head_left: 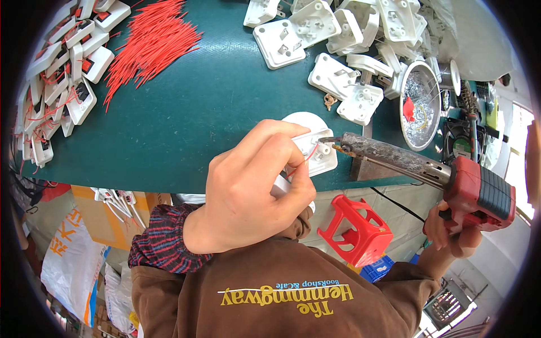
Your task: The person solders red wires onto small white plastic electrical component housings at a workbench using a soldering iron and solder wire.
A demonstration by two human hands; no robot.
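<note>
My left hand (248,191) is closed, thumb and forefinger pinching a short red wire (309,160). The wire's far end reaches into a white plastic plug housing (325,162) at the table's near edge; other fingers rest against that housing. My right hand (451,234) grips the red and black handle of a soldering gun (479,194). Its long, scorched barrel points left, and the tip sits inside the housing, at or very close to the wire's end. Part of a round white piece (303,119) shows behind the housing. My left fingers hide the wire's lower end.
Loose red wires (149,45) lie in a heap at the far left, beside piled white housings (79,101) with black parts. More open white housings (304,34) are stacked at the back. A metal bowl (403,107) holds shiny scraps. Below the green table (152,124) stands a red stool (360,236).
</note>
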